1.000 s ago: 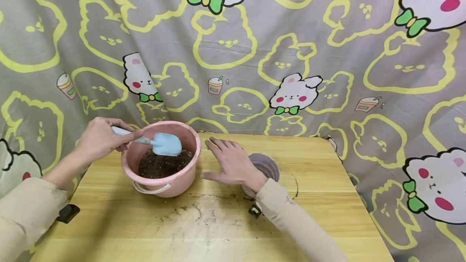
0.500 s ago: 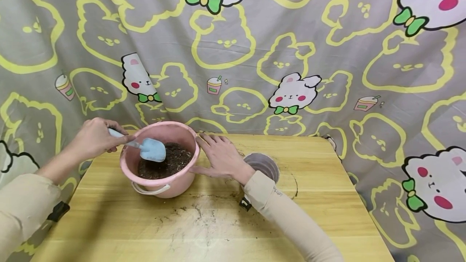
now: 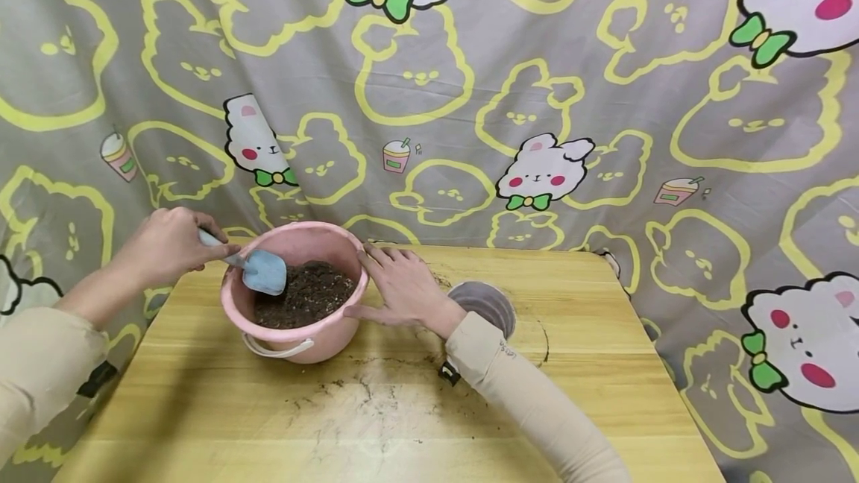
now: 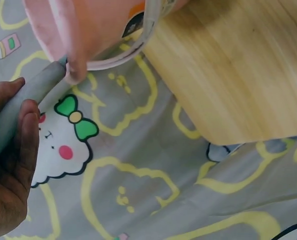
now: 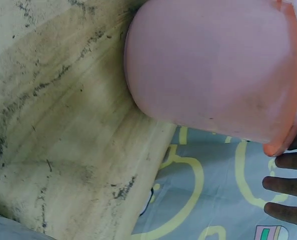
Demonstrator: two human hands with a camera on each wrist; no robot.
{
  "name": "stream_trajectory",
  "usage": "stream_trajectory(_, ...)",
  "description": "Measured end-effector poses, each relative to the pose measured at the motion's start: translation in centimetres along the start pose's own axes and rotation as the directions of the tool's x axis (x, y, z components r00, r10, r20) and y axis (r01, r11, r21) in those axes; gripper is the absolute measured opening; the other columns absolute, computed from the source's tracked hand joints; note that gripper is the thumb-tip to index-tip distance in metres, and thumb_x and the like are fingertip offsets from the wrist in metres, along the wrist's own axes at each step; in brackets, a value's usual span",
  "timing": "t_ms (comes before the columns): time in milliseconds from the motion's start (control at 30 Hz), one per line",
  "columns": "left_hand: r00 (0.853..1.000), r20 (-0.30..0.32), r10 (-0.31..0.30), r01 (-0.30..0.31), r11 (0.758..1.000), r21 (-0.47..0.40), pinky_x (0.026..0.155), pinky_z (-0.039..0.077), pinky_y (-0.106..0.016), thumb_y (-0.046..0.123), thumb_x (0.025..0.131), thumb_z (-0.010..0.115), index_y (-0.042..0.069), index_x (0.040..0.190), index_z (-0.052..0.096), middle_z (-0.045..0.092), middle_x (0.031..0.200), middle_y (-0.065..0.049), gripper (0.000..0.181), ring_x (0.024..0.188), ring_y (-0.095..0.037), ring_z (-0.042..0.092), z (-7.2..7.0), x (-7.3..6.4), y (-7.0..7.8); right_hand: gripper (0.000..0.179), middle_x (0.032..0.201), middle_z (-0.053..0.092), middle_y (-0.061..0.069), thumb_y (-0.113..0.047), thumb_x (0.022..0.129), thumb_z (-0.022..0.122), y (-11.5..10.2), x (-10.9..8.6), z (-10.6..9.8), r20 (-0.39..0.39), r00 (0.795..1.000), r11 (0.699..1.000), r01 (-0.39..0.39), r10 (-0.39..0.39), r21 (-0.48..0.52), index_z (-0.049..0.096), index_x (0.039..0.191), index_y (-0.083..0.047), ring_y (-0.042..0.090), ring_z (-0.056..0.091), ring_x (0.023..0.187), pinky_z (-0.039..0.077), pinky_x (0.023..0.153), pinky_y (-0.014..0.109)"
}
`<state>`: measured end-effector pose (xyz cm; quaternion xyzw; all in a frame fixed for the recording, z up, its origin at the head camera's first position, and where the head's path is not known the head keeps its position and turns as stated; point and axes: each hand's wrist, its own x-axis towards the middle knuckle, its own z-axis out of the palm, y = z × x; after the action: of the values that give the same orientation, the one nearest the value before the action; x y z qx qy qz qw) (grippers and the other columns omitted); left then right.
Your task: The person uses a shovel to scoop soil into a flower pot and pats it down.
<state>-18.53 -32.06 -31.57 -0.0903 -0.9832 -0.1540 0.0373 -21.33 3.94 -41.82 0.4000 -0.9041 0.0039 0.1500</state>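
Observation:
My left hand (image 3: 173,241) grips the handle of a light blue trowel (image 3: 265,273). Its blade hangs inside a pink bucket (image 3: 335,341), at the left of the rim and over dark soil (image 3: 309,295). In the left wrist view the trowel's handle (image 4: 33,87) lies between thumb and fingers, with its neck at the rim. My right hand (image 3: 406,285) rests with straight, spread fingers against the bucket's right rim. The right wrist view shows some fingertips (image 5: 283,186) reaching past the edge of the bucket (image 5: 213,65).
A round grey container (image 3: 485,304) stands behind my right forearm, partly covered by it. Crumbs of soil (image 3: 382,393) are scattered over the wooden table (image 3: 570,408). A patterned curtain (image 3: 436,125) hangs along the table's back edge.
The trowel has moved left and a little down inside the bucket, and its blade has turned toward the left wall. My right hand has shifted left onto the bucket's rim.

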Motion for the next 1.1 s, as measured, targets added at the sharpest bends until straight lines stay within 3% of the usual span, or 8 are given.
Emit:
stream_trajectory(167, 0.999, 0.009, 0.045, -0.045, 0.996, 0.074, 0.052, 0.045, -0.034, 0.029, 0.089, 0.082, 0.005, 0.091, 0.081, 0.071, 0.064, 0.002, 0.024, 0.055, -0.013, 0.059, -0.5, 0.4, 1.2, 0.105, 0.164, 0.050, 0.008, -0.088, 0.086, 0.053, 0.1, 0.1, -0.1, -0.015, 1.000, 1.000, 0.012, -0.012, -0.004, 0.044, 0.160, -0.014, 0.029, 0.060, 0.139, 0.051, 0.113, 0.044)
stream_trajectory(400, 0.993, 0.001, 0.118, -0.117, 0.982, 0.149, 0.053, 0.054, -0.044, 0.021, 0.086, 0.084, 0.004, 0.085, 0.080, 0.077, 0.076, -0.008, 0.017, 0.059, -0.019, 0.066, 0.4, 0.9, 2.4, 0.106, 0.161, 0.052, 0.009, -0.088, 0.085, 0.056, 0.2, 0.2, 0.2, -0.048, 0.999, 1.000, 0.015, -0.015, 0.007, 0.046, 0.159, -0.013, 0.028, 0.061, 0.138, 0.052, 0.113, 0.043)
stream_trajectory(700, 0.991, 0.047, 0.122, -0.127, 0.985, 0.119, 0.056, 0.056, -0.046, 0.018, 0.086, 0.085, 0.005, 0.082, 0.080, 0.078, 0.077, -0.009, 0.014, 0.065, -0.027, 0.071, 3.1, 1.3, 2.1, 0.105, 0.157, 0.056, 0.010, -0.087, 0.084, 0.058, 0.1, 0.1, 0.5, -0.071, 0.997, 0.999, 0.030, -0.028, 0.023, 0.049, 0.157, -0.012, 0.030, 0.062, 0.137, 0.052, 0.113, 0.045)
stream_trajectory(900, 0.989, 0.024, 0.145, -0.146, 0.982, 0.121, 0.057, 0.056, -0.050, 0.018, 0.084, 0.086, 0.008, 0.069, 0.073, 0.071, 0.067, -0.006, 0.022, 0.062, -0.029, 0.069, 4.8, 1.6, 2.4, 0.105, 0.155, 0.058, 0.008, -0.088, 0.083, 0.057, 0.0, 0.1, 0.4, -0.066, 0.998, 1.000, 0.026, -0.025, 0.009, 0.050, 0.156, -0.013, 0.029, 0.064, 0.134, 0.052, 0.112, 0.043)
stream_trajectory(1100, 0.992, 0.054, 0.115, -0.121, 0.985, 0.124, 0.055, 0.054, -0.046, 0.017, 0.083, 0.084, 0.007, 0.075, 0.076, 0.073, 0.069, -0.004, 0.016, 0.061, -0.023, 0.067, 3.6, 1.7, 2.7, 0.104, 0.154, 0.058, 0.009, -0.087, 0.084, 0.057, 0.1, 0.2, 0.3, -0.057, 0.998, 1.000, 0.021, -0.020, 0.014, 0.050, 0.156, -0.012, 0.030, 0.063, 0.135, 0.052, 0.113, 0.044)
